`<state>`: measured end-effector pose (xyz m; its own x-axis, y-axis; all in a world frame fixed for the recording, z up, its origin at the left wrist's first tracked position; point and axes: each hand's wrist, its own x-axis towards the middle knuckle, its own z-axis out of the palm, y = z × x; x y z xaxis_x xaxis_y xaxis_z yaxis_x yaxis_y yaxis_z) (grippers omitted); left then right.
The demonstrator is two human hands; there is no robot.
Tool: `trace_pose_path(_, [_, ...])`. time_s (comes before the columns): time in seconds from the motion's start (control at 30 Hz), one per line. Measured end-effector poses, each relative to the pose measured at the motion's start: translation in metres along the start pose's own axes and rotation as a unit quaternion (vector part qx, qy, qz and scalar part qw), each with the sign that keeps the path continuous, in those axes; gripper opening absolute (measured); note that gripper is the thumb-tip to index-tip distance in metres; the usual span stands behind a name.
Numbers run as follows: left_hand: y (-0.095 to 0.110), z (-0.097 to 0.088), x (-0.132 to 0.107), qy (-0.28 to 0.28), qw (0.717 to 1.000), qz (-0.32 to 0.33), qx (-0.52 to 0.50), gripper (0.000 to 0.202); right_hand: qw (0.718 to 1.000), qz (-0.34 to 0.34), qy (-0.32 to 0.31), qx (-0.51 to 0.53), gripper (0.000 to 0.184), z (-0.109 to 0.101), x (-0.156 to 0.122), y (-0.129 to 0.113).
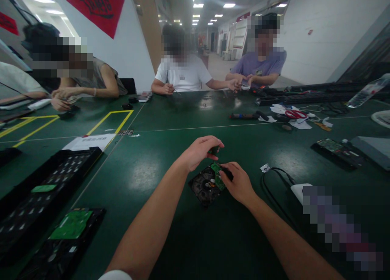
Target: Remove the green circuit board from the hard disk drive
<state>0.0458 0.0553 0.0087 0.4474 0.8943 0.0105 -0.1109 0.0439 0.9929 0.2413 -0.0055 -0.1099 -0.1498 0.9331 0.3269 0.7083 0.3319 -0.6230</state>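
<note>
A hard drive (204, 186) lies on the green table in front of me, its underside with a round hub facing up. A green circuit board (217, 175) sits at its right end. My right hand (239, 183) is closed on that end, thumb and fingers around a dark edge. Just above the drive's far corner is my left hand (203, 151), its fingers curled and drawn together. Something small and dark green shows under those fingertips, too small to name. Another hard drive (65, 239) with a green board lies at the lower left.
A long black tray (39, 203) stands at left beside a white paper sheet (89, 142). On the right lie a black cable (265, 192), another hard drive (336, 152) and a grey box (373, 150). A dark tool (243, 116) lies farther back. Several people sit across the table.
</note>
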Motion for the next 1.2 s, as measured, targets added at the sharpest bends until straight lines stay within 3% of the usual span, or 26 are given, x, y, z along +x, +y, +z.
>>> trace_pose_path(0.3, [-0.011, 0.002, 0.006, -0.011, 0.997, -0.023, -0.074, 0.029, 1.000, -0.008, -0.007, 0.002, 0.027, 0.000, -0.001, 0.002])
trace_pose_path(0.53, [-0.008, 0.001, 0.005, -0.004, 0.999, 0.008, -0.036, 0.029, 1.000, -0.006, -0.008, 0.002, 0.026, 0.000, -0.002, 0.002])
trace_pose_path(0.9, [-0.004, 0.005, 0.005, 0.104, 0.994, 0.010, 0.023, 0.024, 1.000, 0.000, -0.002, 0.002, 0.023, -0.001, -0.002, -0.003])
trace_pose_path(1.2, [-0.008, 0.006, 0.004, 0.062, 0.998, 0.016, -0.031, 0.023, 1.000, -0.002, 0.000, 0.005, 0.023, 0.000, -0.001, -0.001])
